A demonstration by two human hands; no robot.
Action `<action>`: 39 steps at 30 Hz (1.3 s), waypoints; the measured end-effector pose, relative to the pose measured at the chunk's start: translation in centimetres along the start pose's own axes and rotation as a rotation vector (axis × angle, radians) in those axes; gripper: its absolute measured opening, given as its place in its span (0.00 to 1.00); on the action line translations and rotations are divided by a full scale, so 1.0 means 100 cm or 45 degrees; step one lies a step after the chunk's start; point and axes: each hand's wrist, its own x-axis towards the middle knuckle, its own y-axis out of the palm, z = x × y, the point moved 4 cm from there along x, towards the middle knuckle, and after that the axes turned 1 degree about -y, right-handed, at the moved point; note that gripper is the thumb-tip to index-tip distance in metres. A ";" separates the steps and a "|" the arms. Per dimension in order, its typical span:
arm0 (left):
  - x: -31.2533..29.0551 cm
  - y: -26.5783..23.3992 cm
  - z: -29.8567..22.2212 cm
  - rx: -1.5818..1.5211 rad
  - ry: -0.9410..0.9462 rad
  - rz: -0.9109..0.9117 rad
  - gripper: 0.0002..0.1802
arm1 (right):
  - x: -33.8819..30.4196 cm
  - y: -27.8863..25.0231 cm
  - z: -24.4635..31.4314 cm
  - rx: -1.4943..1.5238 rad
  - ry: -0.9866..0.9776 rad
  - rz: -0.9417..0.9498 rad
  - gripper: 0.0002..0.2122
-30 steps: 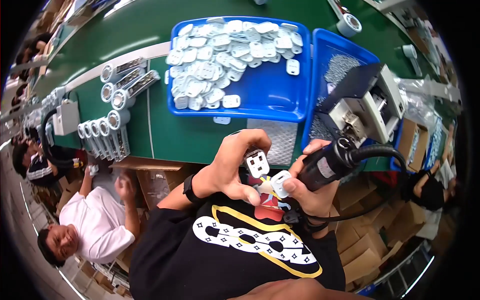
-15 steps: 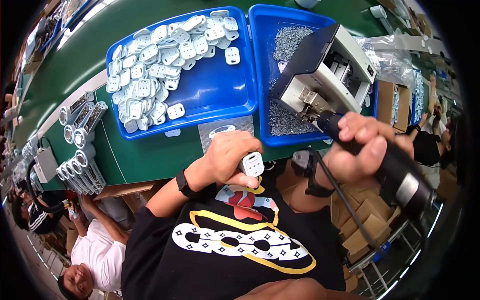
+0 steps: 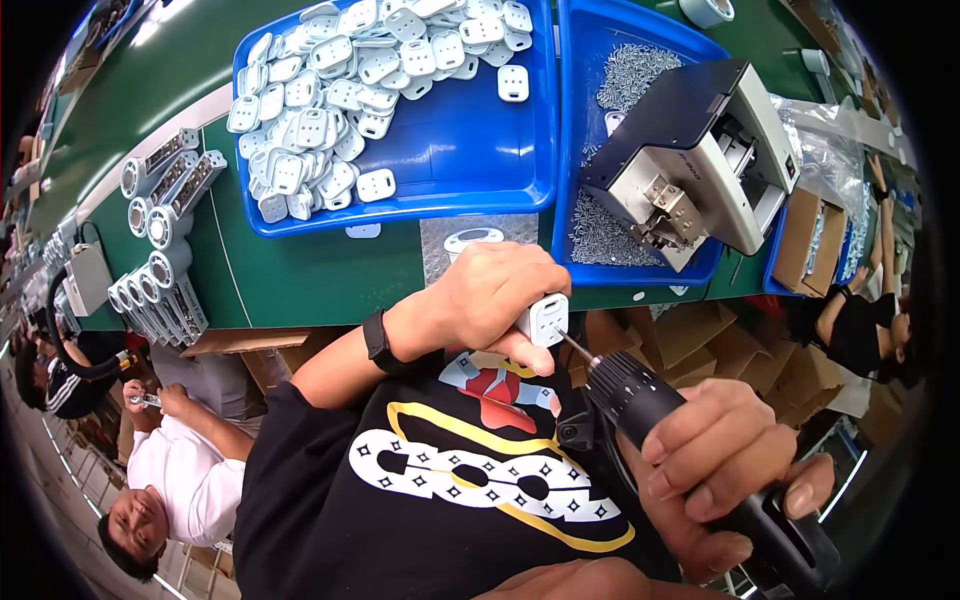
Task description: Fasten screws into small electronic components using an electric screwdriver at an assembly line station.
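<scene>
My left hand [image 3: 495,295] is closed around a small white plastic housing [image 3: 546,318], its flat end with holes turned to the right. In my right hand [image 3: 715,455] is a black electric screwdriver [image 3: 636,398], tilted so its thin bit points up and left. The bit's tip reaches the flat end of the housing, at or very near one of the holes; a screw there is too small to make out. Beyond my left hand lies a printed sheet [image 3: 440,262] on the green table. Most of the housing is hidden by my fingers.
A blue tray [image 3: 450,190] holds many white plates [image 3: 320,130]. A second blue tray [image 3: 570,150] carries loose screws [image 3: 610,232] and a screw feeder [image 3: 690,160]. White handled parts [image 3: 165,215] stand at left. Cardboard boxes [image 3: 745,350] lie below the table's right side. A co-worker [image 3: 185,470] sits at lower left.
The screwdriver has come away from the screw feeder, down and left, to the housing in my left hand. The trays appear shifted up and right in view.
</scene>
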 end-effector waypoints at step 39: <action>0.007 0.007 0.000 0.017 0.123 0.001 0.43 | -0.015 -0.004 -0.010 0.085 0.001 -0.004 0.21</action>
